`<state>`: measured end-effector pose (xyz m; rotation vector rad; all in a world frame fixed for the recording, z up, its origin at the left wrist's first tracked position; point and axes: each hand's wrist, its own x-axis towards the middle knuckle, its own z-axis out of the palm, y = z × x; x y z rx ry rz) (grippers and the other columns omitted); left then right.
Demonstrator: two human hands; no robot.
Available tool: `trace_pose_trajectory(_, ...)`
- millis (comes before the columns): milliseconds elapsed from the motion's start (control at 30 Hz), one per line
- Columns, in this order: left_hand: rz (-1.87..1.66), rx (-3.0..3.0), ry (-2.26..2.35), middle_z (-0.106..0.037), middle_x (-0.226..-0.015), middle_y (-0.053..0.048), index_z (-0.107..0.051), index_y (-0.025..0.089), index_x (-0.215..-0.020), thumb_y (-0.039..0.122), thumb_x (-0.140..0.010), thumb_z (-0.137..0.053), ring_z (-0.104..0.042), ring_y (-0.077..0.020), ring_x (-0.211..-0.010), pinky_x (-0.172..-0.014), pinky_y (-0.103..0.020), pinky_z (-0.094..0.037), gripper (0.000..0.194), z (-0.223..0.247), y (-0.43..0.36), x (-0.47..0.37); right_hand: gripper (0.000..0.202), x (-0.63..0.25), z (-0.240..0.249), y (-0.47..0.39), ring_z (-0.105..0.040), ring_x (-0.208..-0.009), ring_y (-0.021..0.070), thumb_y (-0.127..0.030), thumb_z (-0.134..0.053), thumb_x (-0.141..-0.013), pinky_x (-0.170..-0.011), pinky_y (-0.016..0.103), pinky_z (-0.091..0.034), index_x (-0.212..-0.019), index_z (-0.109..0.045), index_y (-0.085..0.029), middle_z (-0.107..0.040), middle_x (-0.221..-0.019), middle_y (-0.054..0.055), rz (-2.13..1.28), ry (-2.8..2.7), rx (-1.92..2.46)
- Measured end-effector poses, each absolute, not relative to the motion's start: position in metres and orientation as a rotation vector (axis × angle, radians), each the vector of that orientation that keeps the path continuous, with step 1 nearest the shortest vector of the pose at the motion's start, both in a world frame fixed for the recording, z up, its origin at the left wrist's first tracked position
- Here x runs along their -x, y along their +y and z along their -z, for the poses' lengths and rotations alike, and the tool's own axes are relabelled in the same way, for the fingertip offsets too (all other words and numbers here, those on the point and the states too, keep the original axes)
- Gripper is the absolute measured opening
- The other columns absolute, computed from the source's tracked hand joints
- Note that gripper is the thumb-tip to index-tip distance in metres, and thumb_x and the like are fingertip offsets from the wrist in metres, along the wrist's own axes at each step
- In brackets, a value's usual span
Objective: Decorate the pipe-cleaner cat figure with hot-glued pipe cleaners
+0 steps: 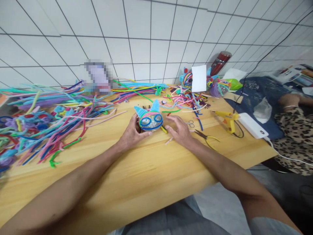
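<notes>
A cat head (151, 121) made of pipe cleaners on a clear round form sits on the wooden table in front of me. It has two light-blue pointed ears and blue rings for eyes. My left hand (133, 132) holds its left side, thumb along the bottom and fingers behind it. Just right of the head, my right hand (180, 130) is apart from it, fingers spread and holding nothing I can see. Near that hand lie scissors (191, 123) and pliers with yellow handles (207, 136). A short yellow piece (164, 129) lies between the hands.
Pipe cleaners in many colours (63, 120) are heaped at left and along the wall. Finished pipe-cleaner figures (187, 79) and a red flask (220, 63) stand at back right. A yellow glue gun (228, 120) lies by a white power box (253, 125). Another person (293, 130) sits at far right.
</notes>
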<state>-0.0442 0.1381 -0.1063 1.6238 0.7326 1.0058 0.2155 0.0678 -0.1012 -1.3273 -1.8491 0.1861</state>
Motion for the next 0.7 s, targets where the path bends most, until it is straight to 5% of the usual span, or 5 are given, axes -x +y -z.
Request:
trace_pose_trajectory(400,-0.961,-1.601,0.754,-0.066,-0.149,-0.016,-0.048,0.022,-0.143,0.05,-0.068,-0.101,-0.069,-0.033,-0.136,-0.12,-0.052,-0.056,0.096,0.104,0.14,0.045,0.029,-0.215,0.088,0.068,-0.074,-0.114,0.0287,-0.047,-0.06,-0.105,-0.102,0.051,-0.06,-0.123,-0.07,-0.026,-0.079,-0.123,0.012,-0.157,-1.746,1.285)
trace_pose_trajectory(600,-0.938,-1.611,0.774,-0.065,-0.148,-0.017,-0.049,0.021,-0.142,0.052,-0.072,-0.099,-0.069,-0.0324,-0.134,-0.119,-0.054,-0.056,0.092,0.107,0.14,0.045,0.026,-0.26,0.006,0.042,-0.074,-0.084,0.0201,-0.051,-0.059,-0.107,-0.073,0.037,-0.06,-0.108,-0.069,-0.027,-0.077,-0.105,0.006,-0.207,-1.301,1.165)
trace_pose_trajectory(700,-0.959,-1.648,0.767,-0.064,-0.149,-0.016,-0.048,0.022,-0.146,0.054,-0.073,-0.098,-0.068,-0.0323,-0.134,-0.118,-0.052,-0.056,0.094,0.111,0.142,0.046,0.021,-0.302,-0.029,0.031,-0.07,-0.08,0.018,-0.048,-0.063,-0.104,-0.07,0.035,-0.057,-0.105,-0.069,-0.027,-0.075,-0.1,0.007,-0.339,-1.2,1.137)
